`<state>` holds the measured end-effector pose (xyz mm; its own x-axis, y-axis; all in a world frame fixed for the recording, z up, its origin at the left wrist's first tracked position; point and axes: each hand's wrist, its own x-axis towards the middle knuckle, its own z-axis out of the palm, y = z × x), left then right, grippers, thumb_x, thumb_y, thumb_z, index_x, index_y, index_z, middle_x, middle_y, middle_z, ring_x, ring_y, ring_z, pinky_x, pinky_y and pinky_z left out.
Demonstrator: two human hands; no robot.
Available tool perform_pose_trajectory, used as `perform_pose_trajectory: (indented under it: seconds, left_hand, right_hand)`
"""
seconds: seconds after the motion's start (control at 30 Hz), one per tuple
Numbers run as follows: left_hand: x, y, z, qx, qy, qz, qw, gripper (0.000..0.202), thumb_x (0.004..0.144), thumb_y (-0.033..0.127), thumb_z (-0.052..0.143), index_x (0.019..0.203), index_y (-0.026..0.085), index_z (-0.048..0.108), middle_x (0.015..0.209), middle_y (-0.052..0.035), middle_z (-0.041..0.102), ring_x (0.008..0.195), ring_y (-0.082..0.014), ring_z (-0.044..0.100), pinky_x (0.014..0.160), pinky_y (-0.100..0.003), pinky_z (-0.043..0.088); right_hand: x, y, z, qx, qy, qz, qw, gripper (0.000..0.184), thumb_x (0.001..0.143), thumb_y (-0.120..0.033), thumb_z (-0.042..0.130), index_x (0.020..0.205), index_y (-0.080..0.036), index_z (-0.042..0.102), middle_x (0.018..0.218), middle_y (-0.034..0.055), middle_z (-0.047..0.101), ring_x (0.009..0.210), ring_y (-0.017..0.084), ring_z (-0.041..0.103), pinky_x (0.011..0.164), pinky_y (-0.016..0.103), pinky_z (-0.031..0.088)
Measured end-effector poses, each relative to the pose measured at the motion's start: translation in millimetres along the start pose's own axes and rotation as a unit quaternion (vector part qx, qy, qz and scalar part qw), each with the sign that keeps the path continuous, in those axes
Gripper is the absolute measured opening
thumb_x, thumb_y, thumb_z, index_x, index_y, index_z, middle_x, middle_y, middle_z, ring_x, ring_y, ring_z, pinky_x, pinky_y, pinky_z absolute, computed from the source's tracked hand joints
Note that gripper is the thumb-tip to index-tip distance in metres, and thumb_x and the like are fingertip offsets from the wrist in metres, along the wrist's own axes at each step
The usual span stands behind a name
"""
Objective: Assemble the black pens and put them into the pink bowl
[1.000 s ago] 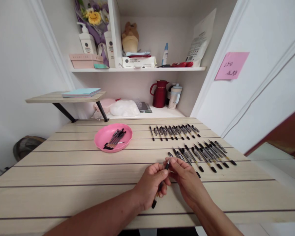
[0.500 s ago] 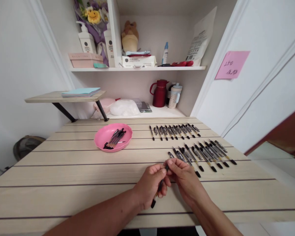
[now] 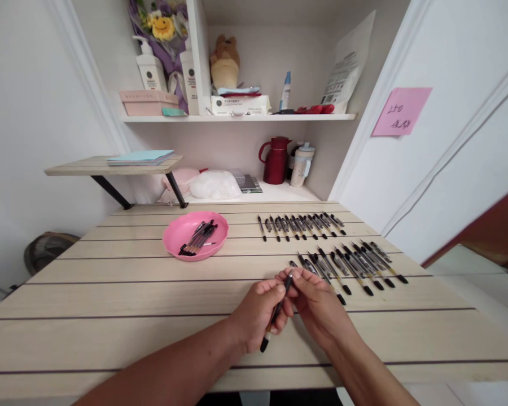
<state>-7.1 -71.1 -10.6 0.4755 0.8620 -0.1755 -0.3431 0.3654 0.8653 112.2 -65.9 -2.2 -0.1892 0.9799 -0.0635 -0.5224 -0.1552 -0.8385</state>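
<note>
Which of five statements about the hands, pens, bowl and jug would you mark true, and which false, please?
1. The left hand holds a pen. True.
2. The right hand lies far from that pen. False: it is at the pen's far end.
3. The pink bowl contains pens. True.
4. Two rows of pens lie right of the bowl. True.
5. The red jug stands on the upper shelf. False: it stands below that shelf.

Black pen (image 3: 275, 312), pink bowl (image 3: 176, 232), red jug (image 3: 275, 162)

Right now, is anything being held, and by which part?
A pen: the left hand grips it along the barrel; the right hand is at its far end, its grip unclear.
</note>
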Motion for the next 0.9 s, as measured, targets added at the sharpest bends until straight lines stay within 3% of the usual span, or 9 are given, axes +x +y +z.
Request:
perform_pose_trajectory:
  seconds: [0.13,0.3,0.43,0.5,0.63,0.73,0.8,0.9]
  left_hand:
    - [0.7,1.1,-0.9,-0.001,-0.004,0.006,1.0,0.028,0.078,0.04,0.048,0.083,0.013,0.051,0.054,0.0034,0.05,0.03,-0.002,0.034,0.031,-0.017,0.017]
    - [0.6,-2.6,-1.6,-0.008,0.01,0.004,1.0,0.023,0.078,0.036,0.049,0.081,0.014,0.049,0.054,0.0038,0.049,0.03,-0.0018,0.032,0.031,-0.017,0.017]
    - [-2.2,-0.1,-1.6,-0.019,-0.015,-0.044,0.999,0.024,0.078,0.036,0.049,0.084,0.013,0.051,0.053,0.0032,0.049,0.03,-0.0015,0.031,0.032,-0.017,0.015]
    - [-2.9,1.4,-1.6,-0.03,-0.016,-0.052,0.998,0.025,0.078,0.036,0.049,0.085,0.013,0.052,0.055,0.0028,0.05,0.031,-0.0015,0.031,0.033,-0.017,0.016]
    - [-1.2,2.5,-3.6,-0.042,0.019,-0.045,0.998,0.026,0.076,0.036,0.051,0.088,0.013,0.052,0.057,0.0031,0.05,0.032,-0.0012,0.032,0.035,-0.017,0.016]
    - [1.0,2.1,-5.9,-0.045,0.035,-0.05,0.997,0.025,0.076,0.035,0.051,0.088,0.013,0.052,0.057,0.0035,0.049,0.033,-0.0009,0.031,0.035,-0.017,0.015]
    - [2.0,1.7,-6.7,-0.042,0.038,-0.051,0.997,0.024,0.077,0.034,0.05,0.088,0.013,0.052,0.057,0.0035,0.049,0.033,-0.001,0.031,0.035,-0.018,0.016]
    - [2.4,1.5,-6.1,-0.037,0.039,-0.051,0.997,0.024,0.077,0.034,0.049,0.088,0.013,0.052,0.058,0.0032,0.049,0.034,-0.0013,0.032,0.036,-0.018,0.016]
  right_hand:
    - [1.9,0.4,2.9,0.009,-0.005,0.008,1.0,0.023,0.07,-0.039,0.062,0.075,-0.017,0.056,0.061,-0.0024,0.056,0.036,0.008,0.046,0.038,0.023,0.037]
    - [6.1,2.9,0.2,-0.016,0.02,0.019,0.999,0.025,0.067,-0.039,0.065,0.067,-0.015,0.057,0.051,-0.0037,0.052,0.035,0.008,0.046,0.035,0.021,0.035]
    - [14.1,-7.1,-7.5,0.03,0.067,-0.024,0.997,0.024,0.062,-0.036,0.07,0.073,-0.017,0.061,0.076,0.0038,0.064,0.065,0.013,0.059,0.053,0.023,0.047]
    - [18.5,-16.4,-14.4,0.033,0.092,-0.052,0.994,0.025,0.061,-0.036,0.071,0.076,-0.019,0.062,0.078,0.0032,0.064,0.073,0.015,0.061,0.062,0.026,0.049]
    - [20.5,-32.7,-36.6,-0.101,0.169,-0.109,0.974,0.029,0.058,-0.034,0.072,0.08,-0.018,0.062,0.068,0.0006,0.062,0.064,0.013,0.059,0.055,0.023,0.047]
    - [14.6,-35.7,-56.9,-0.302,0.207,-0.121,0.923,0.025,0.061,-0.035,0.068,0.077,-0.016,0.063,0.058,-0.0006,0.059,0.053,0.013,0.055,0.049,0.023,0.043]
    - [8.5,-32.8,-67.8,-0.443,0.206,-0.108,0.866,0.023,0.065,-0.035,0.063,0.078,-0.016,0.064,0.06,0.0008,0.061,0.053,0.014,0.056,0.05,0.025,0.043]
    - [-0.4,-24.5,-74.2,-0.607,0.162,-0.136,0.766,0.021,0.072,-0.03,0.054,0.085,-0.018,0.066,0.08,0.0048,0.067,0.071,0.019,0.061,0.065,0.029,0.045]
